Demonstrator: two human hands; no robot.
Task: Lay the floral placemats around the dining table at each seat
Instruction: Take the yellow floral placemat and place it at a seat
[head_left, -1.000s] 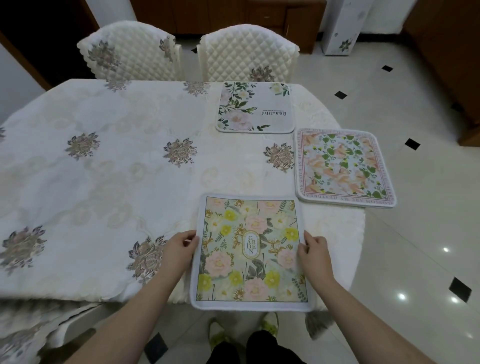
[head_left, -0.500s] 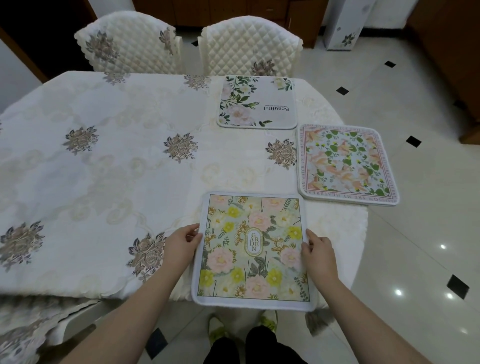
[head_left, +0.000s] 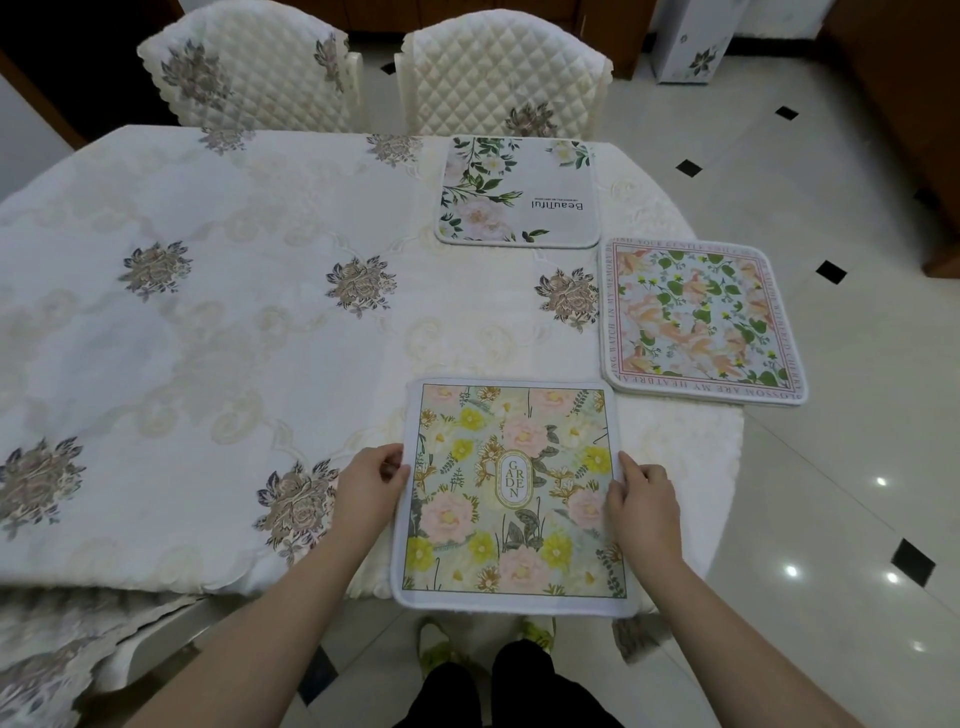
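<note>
A "Garden" placemat (head_left: 511, 493) with pink and yellow flowers lies at the table's near edge, its front border hanging slightly over. My left hand (head_left: 370, 486) pinches its left edge and my right hand (head_left: 644, 501) holds its right edge. A peach-and-green placemat (head_left: 698, 322) lies at the table's right end, partly over the rim. A white "Beautiful" placemat (head_left: 517, 192) sits at the far side in front of a chair. All rest on the table's white embroidered tablecloth (head_left: 234, 338).
Two quilted cream chairs (head_left: 254, 67) (head_left: 501, 73) stand behind the far edge. Another covered chair (head_left: 62, 654) is at the near left. Glossy tiled floor (head_left: 831, 467) lies to the right; my feet are below the table edge.
The view has shifted slightly. Both hands have slid a little down the mat's side edges toward me, and the mat has stayed at the near edge.
</note>
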